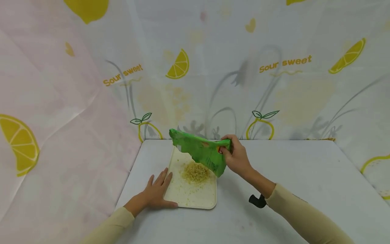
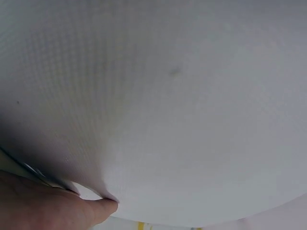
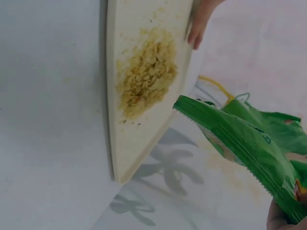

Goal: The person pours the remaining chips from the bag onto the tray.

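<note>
While the left wrist view takes in mostly white tabletop and part of the left hand (image 1: 158, 191), the right wrist view shows in close detail the yellowish flakes (image 3: 147, 76) heaped on the cream tray (image 1: 174, 199), with a few dark specks beside them, and the serrated edge of the green bag (image 1: 202, 150). Only the head view shows both beige sleeves (image 1: 294, 210), and a black object (image 1: 257, 201) by the right cuff.

The left hand lies with its fingers spread and extended, touching the tray's left side, its thumb at the near edge; it grips nothing. Farther out, the right hand (image 1: 238, 155) reaches in from the right and pinches one end of the bag between thumb and curled fingers, holding it aslant above the tray (its lower edge looks ragged).

The tray rests on a white table (image 1: 283, 169), loose crumbs scattered around the heap. Beyond hangs a pale backdrop (image 1: 213, 44) printed with lemon slices, grey plant shapes and the words "Sour sweet".
</note>
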Tool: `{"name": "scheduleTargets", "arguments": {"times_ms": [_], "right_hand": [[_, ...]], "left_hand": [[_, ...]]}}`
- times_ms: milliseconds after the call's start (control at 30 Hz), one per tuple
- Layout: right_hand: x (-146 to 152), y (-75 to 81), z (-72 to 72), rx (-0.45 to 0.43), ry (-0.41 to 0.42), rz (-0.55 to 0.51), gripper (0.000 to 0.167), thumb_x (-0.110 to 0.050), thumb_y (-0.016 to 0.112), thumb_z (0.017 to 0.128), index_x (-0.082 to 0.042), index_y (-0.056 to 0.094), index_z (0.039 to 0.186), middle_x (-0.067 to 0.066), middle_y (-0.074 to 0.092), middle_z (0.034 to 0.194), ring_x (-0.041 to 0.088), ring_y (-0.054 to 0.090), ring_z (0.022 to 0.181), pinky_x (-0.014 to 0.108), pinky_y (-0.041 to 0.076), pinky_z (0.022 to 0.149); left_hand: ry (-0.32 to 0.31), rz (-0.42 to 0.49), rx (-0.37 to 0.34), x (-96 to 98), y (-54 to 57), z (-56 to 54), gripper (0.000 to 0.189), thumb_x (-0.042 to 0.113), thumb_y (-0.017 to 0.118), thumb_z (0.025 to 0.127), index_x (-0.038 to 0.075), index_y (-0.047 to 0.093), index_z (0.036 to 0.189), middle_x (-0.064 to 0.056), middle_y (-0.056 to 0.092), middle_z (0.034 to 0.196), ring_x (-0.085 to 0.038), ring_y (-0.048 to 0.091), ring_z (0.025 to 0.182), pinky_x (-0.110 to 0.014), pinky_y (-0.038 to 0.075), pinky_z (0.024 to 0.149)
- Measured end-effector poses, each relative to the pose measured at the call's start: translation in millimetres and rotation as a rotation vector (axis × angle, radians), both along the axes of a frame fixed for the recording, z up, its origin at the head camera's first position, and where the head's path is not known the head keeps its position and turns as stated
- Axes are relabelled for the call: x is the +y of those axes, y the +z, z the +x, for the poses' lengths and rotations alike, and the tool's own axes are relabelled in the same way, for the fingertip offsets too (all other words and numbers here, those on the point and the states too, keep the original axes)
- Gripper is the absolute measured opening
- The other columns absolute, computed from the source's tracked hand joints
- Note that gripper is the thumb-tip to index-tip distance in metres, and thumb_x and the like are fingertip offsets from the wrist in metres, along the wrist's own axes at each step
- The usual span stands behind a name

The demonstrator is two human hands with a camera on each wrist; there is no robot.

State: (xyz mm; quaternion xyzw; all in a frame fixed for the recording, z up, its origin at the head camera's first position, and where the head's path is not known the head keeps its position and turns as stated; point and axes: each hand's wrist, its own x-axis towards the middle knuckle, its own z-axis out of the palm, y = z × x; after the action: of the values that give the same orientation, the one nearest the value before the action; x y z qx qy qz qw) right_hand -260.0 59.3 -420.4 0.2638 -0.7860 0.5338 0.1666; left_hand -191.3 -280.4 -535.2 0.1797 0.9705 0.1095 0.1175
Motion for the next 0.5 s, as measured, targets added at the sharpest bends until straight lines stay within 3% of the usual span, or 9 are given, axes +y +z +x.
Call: {"name": "scheduleTargets", "arguments": {"times_ms": [100,300,500], "right_hand": [[-2,4.3,-0.6,0.006,-0.004,-0.027,0.027,0.008,0.056,0.095,0.004,0.049,0.121,0.021,0.065,0.103,0.028,0.067,0.084,0.026,0.053,0.064],[-3,-10.3,-3.7,-0.115,0.02,0.088,0.025,0.004,0.055,0.098,0.001,0.05,0.122,0.017,0.067,0.095,0.017,0.061,0.072,0.025,0.047,0.056],[-2,-14.0,5.1,-0.172,0.02,0.026,0.026,0.003,0.055,0.097,0.002,0.051,0.122,0.016,0.066,0.091,0.02,0.062,0.073,0.027,0.05,0.058]], "left_hand": [[0.011,-0.01,0.002,-1.8,2.8,-1.1,0.129,0.085,0.06,0.071,0.006,0.008,0.16,-0.02,-0.002,0.166,-0.038,0.01,0.153,-0.07,0.007,0.113],[0.012,-0.01,0.007,-2.4,4.3,-1.1,0.129,0.085,0.06,0.071,0.007,0.009,0.16,-0.018,-0.001,0.166,-0.036,0.009,0.153,-0.07,0.007,0.114],[0.006,-0.006,0.012,-0.6,-2.1,3.9,0.13,0.085,0.061,0.07,0.006,0.011,0.159,-0.019,0.001,0.166,-0.037,0.012,0.153,-0.071,0.011,0.113]]}}
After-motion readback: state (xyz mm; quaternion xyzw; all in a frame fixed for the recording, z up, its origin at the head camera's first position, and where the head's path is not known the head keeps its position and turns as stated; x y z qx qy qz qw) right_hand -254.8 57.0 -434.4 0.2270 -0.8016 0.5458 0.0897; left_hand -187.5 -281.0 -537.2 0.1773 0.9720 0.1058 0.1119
